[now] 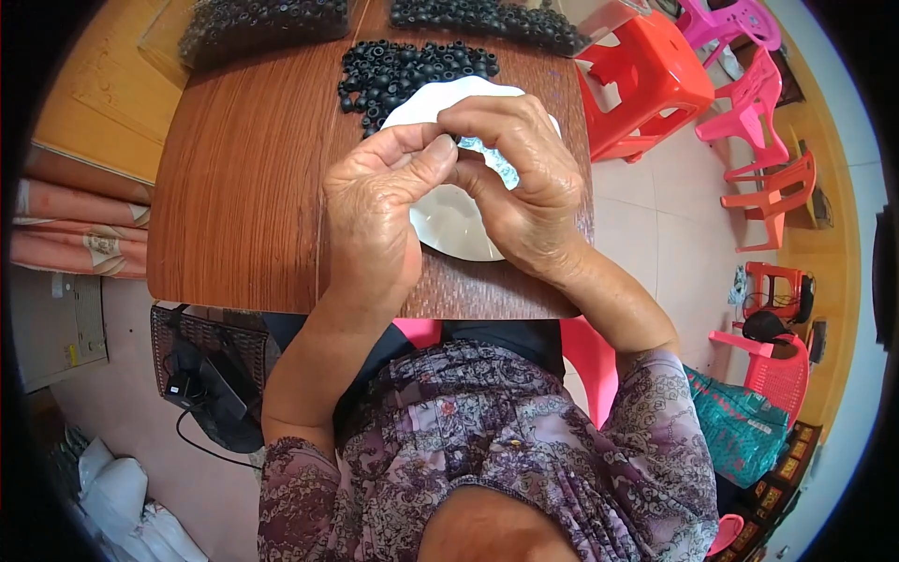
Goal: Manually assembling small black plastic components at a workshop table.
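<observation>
My left hand (367,211) and my right hand (536,183) meet over a white plate (459,225) with a wavy rim. Both have thumb and forefinger closed in a pinch, their tips together around a small dark piece (456,139). The fingers cover most of that piece, so its shape does not show. Small clear, bluish pieces (501,167) lie in the plate, partly behind my right fingers. Just beyond the plate spreads a loose pile of small round black caps (403,73), some of them hollow.
Two clear bins, a left one (267,28) and a right one (487,26), hold more black parts at the table's far edge. The brown wooden table (243,187) ends close to my lap. A red stool (646,84) and pink chairs (744,122) stand right.
</observation>
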Demonstrator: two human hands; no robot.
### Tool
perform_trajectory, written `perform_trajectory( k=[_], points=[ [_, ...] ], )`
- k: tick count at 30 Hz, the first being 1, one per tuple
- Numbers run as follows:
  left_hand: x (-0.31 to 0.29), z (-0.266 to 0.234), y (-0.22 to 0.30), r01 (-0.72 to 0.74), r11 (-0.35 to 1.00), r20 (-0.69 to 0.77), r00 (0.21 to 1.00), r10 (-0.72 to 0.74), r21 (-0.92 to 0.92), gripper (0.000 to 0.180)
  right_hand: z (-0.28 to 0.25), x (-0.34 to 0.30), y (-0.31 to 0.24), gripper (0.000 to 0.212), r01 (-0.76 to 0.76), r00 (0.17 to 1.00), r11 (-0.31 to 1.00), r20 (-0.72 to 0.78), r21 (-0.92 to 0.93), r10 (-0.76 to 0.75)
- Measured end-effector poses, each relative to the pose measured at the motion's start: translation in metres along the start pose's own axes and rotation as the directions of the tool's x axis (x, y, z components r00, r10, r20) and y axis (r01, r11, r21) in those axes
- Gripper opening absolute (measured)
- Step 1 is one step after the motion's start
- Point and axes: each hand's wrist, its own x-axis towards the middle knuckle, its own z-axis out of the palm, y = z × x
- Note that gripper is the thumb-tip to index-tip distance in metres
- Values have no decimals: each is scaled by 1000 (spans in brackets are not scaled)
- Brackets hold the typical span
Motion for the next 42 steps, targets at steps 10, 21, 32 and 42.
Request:
perform_trajectory(
  k=[10,21,32,42],
  points=[
    [-3,4,9,28,1000,4,1000,-28,8,21,1,-3,2,35,45,999,999,-12,2,-45],
    [-3,4,17,88,995,34,995,-89,44,21,0,1,0,34,70,997,997,-17,9,-70],
    [-13,7,17,129,987,-8,992,-128,100,19,-4,-2,5,32,82,996,994,9,76,-83],
    [-8,8,20,121,988,-6,993,-121,96,16,2,12,11,26,252,968,965,-9,72,-252]
  ],
)
